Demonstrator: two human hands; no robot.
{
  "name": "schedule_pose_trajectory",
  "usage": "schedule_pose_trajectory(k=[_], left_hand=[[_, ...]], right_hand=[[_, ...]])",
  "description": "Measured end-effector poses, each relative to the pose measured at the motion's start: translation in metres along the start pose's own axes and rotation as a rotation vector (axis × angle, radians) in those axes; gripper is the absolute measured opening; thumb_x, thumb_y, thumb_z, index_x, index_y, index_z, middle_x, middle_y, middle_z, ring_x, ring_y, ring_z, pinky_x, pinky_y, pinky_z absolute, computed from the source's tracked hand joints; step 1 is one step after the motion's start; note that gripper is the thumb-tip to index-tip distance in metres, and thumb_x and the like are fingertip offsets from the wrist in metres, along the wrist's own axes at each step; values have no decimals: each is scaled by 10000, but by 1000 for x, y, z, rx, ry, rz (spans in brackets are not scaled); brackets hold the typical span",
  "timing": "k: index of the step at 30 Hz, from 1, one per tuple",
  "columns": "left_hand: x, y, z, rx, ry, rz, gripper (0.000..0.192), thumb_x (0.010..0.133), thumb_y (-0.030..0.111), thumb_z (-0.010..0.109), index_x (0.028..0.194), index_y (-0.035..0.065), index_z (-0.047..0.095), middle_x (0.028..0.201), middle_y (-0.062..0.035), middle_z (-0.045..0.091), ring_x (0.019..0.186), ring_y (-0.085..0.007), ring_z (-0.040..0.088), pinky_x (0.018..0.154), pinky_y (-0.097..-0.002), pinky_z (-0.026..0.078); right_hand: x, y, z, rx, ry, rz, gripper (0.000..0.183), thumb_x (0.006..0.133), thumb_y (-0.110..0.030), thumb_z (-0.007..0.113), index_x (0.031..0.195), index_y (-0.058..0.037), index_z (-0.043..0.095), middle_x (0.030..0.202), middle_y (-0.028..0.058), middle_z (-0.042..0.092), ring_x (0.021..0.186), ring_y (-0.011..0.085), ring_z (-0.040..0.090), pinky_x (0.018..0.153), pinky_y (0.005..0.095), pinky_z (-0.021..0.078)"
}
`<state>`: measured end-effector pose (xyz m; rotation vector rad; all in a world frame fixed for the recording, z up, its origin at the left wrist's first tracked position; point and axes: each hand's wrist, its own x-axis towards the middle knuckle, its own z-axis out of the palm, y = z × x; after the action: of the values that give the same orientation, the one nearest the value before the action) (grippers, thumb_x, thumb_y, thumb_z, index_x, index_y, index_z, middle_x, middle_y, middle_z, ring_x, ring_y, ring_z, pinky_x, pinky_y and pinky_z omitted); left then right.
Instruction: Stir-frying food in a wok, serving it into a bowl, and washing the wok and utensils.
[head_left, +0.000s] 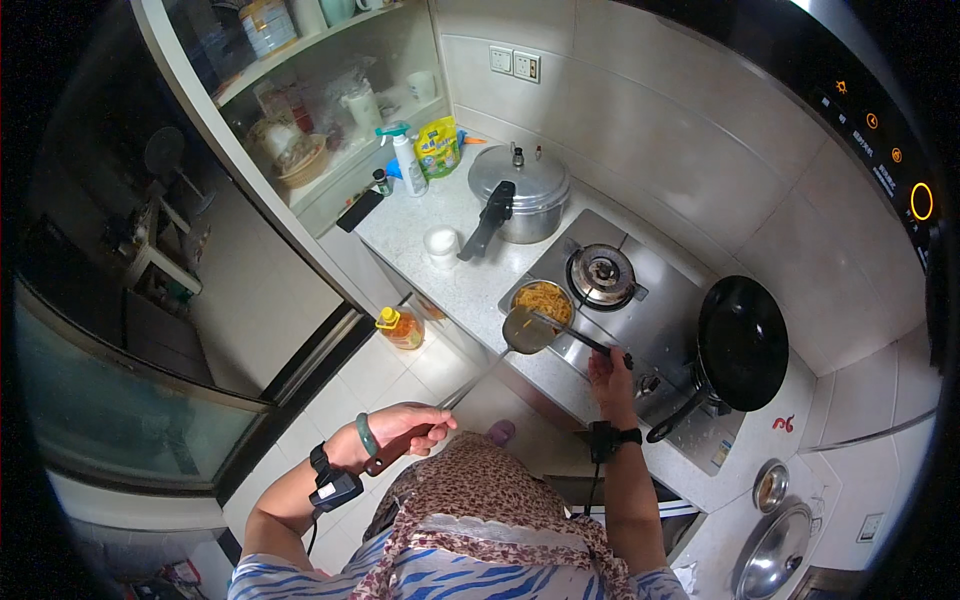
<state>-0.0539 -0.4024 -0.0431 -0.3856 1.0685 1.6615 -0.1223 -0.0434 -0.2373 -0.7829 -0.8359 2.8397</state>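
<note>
My left hand (412, 429) grips the brown handle of a metal wok spatula (529, 334), its broad blade over the near rim of a round bowl (574, 306). Yellow-orange shredded food (541, 298) fills the bowl, and a few shreds cling to the blade. In my right hand (613, 381) is a slim utensil with a dark handle (589, 342). Its far end lies over the blade beside the food; its exact kind is unclear. The bowl stands on the left front corner of the steel gas hob (660, 289).
A black wok (742, 345) rests tilted on the right burner. Behind the bowl is a bare burner (601, 274). A pressure cooker (521, 195), white tub (442, 246), spray bottle (409, 163) and phone (361, 211) occupy the left counter. An oil bottle (401, 330) stands on the floor.
</note>
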Motion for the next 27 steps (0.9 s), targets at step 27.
schedule_pose_trajectory(k=[27], left_hand=[[-5,-6,0,-13,50,42,224,896,263,503,970,55,544,670,58,420,486,-29,329,460,-172,272]], right_hand=[[-29,-5,17,-394,-134,-125,157,895,-214,513,898,-60,539,809,53,600,746,151,583,726,282,492]])
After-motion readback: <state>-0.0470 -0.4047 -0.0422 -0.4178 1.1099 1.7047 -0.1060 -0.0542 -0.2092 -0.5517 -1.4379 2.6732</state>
